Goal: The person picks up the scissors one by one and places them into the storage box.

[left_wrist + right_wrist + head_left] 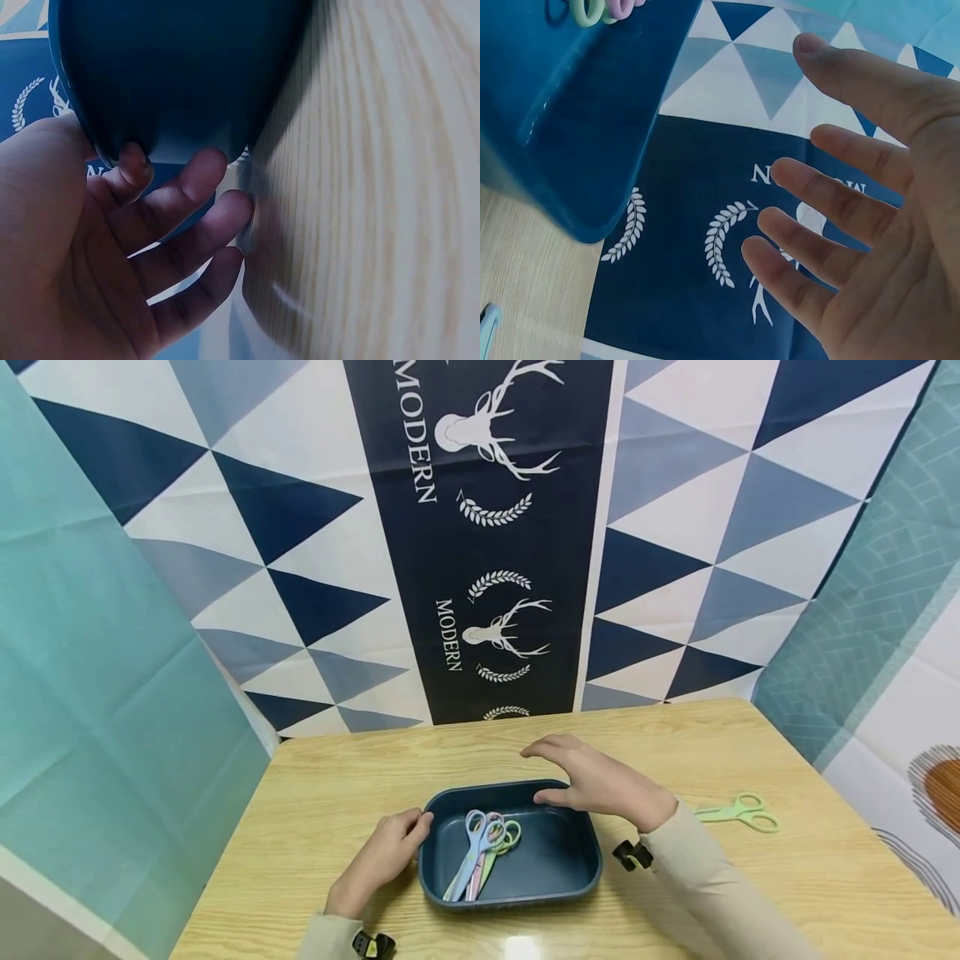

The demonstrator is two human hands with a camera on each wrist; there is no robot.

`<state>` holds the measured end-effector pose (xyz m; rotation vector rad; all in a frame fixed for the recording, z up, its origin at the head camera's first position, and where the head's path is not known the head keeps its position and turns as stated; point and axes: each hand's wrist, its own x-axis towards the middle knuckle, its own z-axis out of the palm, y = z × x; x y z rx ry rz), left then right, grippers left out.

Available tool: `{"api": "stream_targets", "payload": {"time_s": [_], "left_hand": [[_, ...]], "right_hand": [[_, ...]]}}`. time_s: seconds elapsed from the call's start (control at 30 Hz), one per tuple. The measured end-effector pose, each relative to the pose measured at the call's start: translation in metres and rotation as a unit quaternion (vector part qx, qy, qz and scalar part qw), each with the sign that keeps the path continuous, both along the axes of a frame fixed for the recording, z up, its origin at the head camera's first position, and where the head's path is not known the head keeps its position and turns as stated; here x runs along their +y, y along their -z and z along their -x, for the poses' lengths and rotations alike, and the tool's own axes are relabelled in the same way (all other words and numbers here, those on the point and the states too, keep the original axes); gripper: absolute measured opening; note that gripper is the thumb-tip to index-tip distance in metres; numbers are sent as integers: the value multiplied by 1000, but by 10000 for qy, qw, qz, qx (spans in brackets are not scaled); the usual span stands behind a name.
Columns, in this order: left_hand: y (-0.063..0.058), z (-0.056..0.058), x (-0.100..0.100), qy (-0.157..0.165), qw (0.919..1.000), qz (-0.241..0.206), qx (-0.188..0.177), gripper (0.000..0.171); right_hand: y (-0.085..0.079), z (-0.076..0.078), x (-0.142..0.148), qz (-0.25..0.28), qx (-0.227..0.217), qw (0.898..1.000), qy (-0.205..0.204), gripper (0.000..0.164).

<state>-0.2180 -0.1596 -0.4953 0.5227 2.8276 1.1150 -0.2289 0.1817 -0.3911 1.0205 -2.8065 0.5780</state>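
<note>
A dark blue plastic tray (540,847) sits on the table with several scissors lying at its left end. Light blue scissors (472,860) lie uppermost, over pink and green scissors (512,837). At the tray's left rim my left hand (384,858) grips the edge, thumb at the rim and fingertips along the outer wall in the left wrist view. Above the back right part of the tray, my right hand (596,777) hovers with fingers spread and holds nothing. Another pair of green scissors (738,812) lies on the table to the right, its blades partly hidden behind the right forearm.
The wooden table (315,785) carries the tray near its front middle. Behind it hangs a patterned cloth (517,552) with triangles and deer heads. Teal cloth (97,635) hangs on the left, with more cloth on the right. Each wrist wears a black strap device.
</note>
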Motion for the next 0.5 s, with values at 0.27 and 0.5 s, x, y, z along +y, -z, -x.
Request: {"api": "stream_targets", "payload": {"time_s": [0.27, 0.5], "left_hand": [[2, 0, -2, 39, 10000, 13, -82, 43], [1, 0, -1, 3, 10000, 29, -27, 43]], "right_hand": [[1, -1, 13, 88, 9, 9998, 176, 61], [5, -2, 28, 213, 51, 9995, 246, 62]]}}
